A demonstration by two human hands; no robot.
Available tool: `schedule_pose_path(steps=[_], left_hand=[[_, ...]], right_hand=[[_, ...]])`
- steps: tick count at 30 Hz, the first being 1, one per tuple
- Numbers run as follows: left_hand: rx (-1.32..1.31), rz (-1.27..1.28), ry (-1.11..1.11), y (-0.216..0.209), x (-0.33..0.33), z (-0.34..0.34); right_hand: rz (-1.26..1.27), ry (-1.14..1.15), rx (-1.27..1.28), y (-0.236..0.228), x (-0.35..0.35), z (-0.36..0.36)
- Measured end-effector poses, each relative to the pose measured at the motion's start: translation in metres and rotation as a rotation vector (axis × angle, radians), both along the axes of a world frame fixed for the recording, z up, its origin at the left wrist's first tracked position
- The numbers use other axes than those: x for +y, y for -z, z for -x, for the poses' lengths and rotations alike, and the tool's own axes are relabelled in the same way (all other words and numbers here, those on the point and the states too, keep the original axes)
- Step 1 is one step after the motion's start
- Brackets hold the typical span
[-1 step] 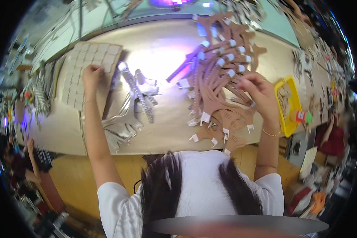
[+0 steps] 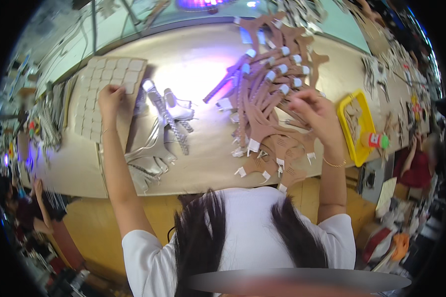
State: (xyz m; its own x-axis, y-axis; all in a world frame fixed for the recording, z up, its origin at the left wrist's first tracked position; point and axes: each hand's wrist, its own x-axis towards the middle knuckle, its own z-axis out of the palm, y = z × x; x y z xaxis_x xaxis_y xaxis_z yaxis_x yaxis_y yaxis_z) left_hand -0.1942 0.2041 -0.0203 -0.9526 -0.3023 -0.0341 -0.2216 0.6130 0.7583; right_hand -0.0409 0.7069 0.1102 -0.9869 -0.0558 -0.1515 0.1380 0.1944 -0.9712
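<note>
My left hand (image 2: 112, 96) is closed in a pinch at the right side of a board (image 2: 134, 66) covered with rows of pale square pads (image 2: 90, 101). What its fingertips hold, if anything, is hidden. My right hand (image 2: 316, 115) hovers at the right edge of a heap of brown strap pieces (image 2: 256, 111) that look like sandal uppers, many with white-wrapped ends. Its fingers curl toward the thumb, slightly blurred, and I cannot make out anything between them. Between the hands lie silver strap pieces (image 2: 156, 146), one braided silver strap (image 2: 169, 116) on top.
On the right stands a yellow tray (image 2: 343, 119) with small beige pieces inside, and a bottle with a green cap (image 2: 384, 142) leans at its edge. Grey strips (image 2: 48, 128) lie at the far left. A glass panel (image 2: 193, 19) runs along the back; other people work on both sides.
The whole view has shifted slightly, so the table appears a little farther left. My right hand has moved slightly, its fingers curled; my left hand stays at the board.
</note>
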Motion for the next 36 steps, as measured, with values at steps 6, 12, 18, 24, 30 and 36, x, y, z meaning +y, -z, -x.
schedule_pose_path(steps=[6, 12, 18, 24, 30, 36], left_hand=[[-0.082, -0.51, -0.121, -0.022, -0.008, -0.006], [0.048, -0.843, -0.18, -0.036, -0.022, -0.026], [0.127, -0.905, 0.021, -0.066, 0.023, -0.048], [0.064, -0.908, 0.258, -0.097, 0.108, -0.05], [-0.004, -0.887, 0.37, -0.117, 0.147, -0.057], [-0.095, -0.855, 0.459, -0.122, 0.169, -0.055]], right_hand=[[-0.473, -0.062, 0.093, 0.034, -0.047, 0.02], [-0.751, 0.014, 0.24, 0.066, -0.084, 0.057], [-0.581, 0.004, 0.13, 0.067, -0.083, 0.058], [-0.777, -0.052, 0.16, 0.059, -0.094, 0.058], [-0.296, 0.06, 0.023, 0.032, -0.067, 0.043], [0.202, 0.34, 0.087, -0.039, 0.005, -0.041]])
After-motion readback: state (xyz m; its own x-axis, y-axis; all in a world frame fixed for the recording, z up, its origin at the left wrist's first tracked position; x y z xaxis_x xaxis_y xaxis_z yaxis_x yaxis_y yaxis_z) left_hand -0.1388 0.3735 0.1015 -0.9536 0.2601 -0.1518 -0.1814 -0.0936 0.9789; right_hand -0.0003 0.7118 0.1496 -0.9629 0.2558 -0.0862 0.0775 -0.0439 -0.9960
